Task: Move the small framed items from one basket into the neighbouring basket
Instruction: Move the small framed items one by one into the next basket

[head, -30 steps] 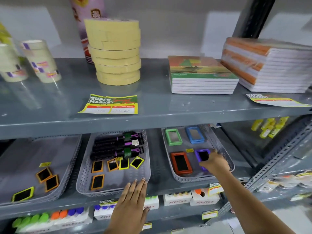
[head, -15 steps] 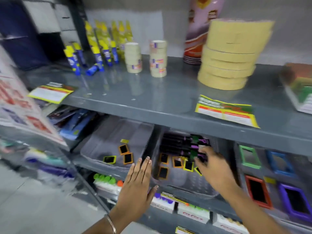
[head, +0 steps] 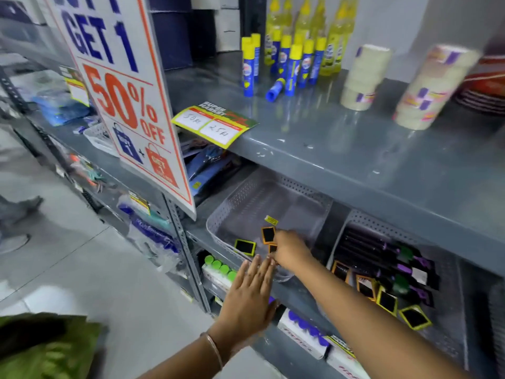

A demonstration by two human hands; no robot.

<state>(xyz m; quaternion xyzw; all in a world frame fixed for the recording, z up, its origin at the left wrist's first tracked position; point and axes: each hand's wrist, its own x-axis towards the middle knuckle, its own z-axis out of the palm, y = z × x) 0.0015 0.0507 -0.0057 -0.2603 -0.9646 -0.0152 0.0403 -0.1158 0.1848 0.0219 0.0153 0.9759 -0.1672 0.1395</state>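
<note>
Right hand (head: 289, 251) reaches into left basket (head: 226, 212) (grip hidden); left hand (head: 250, 294) flat, fingers released

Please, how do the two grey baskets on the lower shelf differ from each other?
1. The left basket holds only a few small framed items; the right basket also holds dark markers.
2. The right hand reaches into the left basket; no hand is in the right basket.
3. The left basket's floor is mostly bare; the right basket's is more covered.

Both are grey and perforated.
</note>
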